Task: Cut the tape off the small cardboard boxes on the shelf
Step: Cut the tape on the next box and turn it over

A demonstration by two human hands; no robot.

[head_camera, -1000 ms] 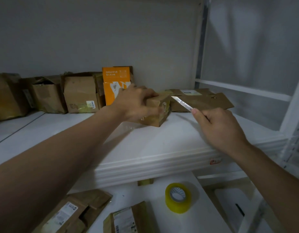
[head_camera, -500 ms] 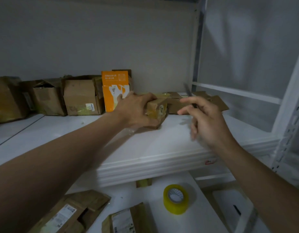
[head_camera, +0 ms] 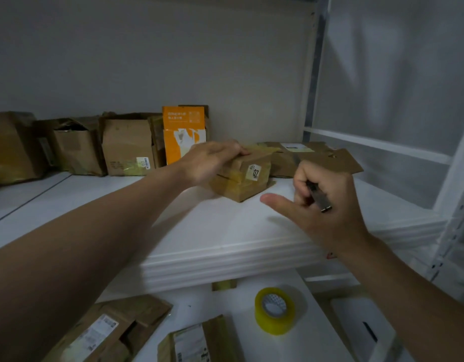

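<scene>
At the centre of the frame the left hand [head_camera: 211, 163] grips the small taped box [head_camera: 248, 178] on the white shelf [head_camera: 212, 231]; beside it, the right hand [head_camera: 327, 212] curls around a cutter [head_camera: 319, 197], thumb extended.

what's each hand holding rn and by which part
Left hand grips the small taped box over its top; right hand holds the knife by its dark handle, fingers curled round it.
</scene>
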